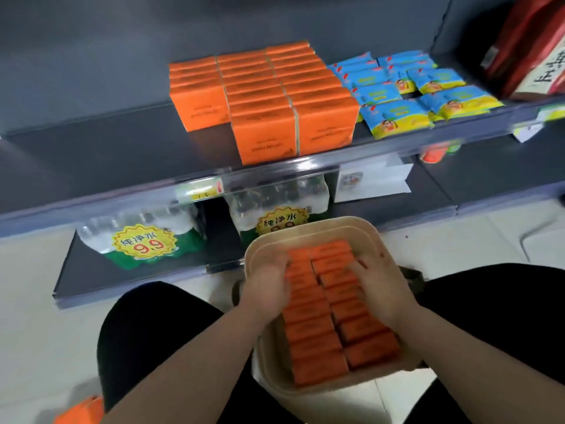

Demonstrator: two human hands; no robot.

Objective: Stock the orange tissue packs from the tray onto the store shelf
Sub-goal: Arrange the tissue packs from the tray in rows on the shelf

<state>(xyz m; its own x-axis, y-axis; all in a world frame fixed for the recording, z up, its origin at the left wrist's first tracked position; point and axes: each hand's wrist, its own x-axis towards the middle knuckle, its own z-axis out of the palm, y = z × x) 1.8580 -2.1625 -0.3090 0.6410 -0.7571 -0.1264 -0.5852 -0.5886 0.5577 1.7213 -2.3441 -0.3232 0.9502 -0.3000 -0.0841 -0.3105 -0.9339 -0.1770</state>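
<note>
A tan tray (308,228) sits between my knees, holding two rows of several orange tissue packs (315,335). My left hand (267,289) reaches into the tray's left side, fingers curled down beside the far packs of the left row. My right hand (377,289) lies over the far packs of the right row, fingers bent round them. On the dark shelf (101,157) above, three rows of orange packs (263,96) stand on end, the left row shorter than the others.
Blue and yellow packets (406,90) lie right of the orange rows on the shelf. Red bags (529,50) stand at the far right. Wrapped water bottle packs with yellow price tags (143,240) fill the lower shelf. One loose orange pack (81,413) lies on the floor at bottom left.
</note>
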